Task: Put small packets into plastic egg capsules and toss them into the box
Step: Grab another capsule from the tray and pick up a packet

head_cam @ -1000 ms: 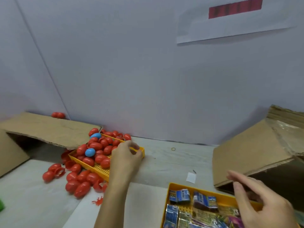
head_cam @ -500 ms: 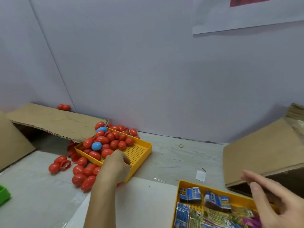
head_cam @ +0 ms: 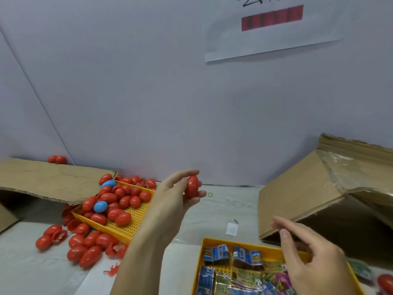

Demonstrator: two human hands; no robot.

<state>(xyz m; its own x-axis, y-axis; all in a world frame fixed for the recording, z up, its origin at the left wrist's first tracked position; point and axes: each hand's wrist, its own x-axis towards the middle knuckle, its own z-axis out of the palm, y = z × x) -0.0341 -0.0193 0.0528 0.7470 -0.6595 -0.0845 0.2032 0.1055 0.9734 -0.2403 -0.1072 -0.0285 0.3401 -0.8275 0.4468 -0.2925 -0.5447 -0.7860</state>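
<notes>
**Red capsule held upright above the bench**

The fingers (head_cam: 187, 174) and thumb of the left hand (head_cam: 172, 196) curl round a red egg capsule (head_cam: 192, 186), held in the air with its long axis roughly vertical, right of the egg tray (head_cam: 125, 228). That yellow tray holds red and blue capsules; more red ones lie on the bench (head_cam: 221, 207) nearer left. The right hand (head_cam: 314, 258) hovers with loosely spread fingers, holding nothing, over the near packet tray (head_cam: 207, 243) of small packets (head_cam: 217, 254). A tilted cardboard box (head_cam: 297, 194) stands at right.
</notes>
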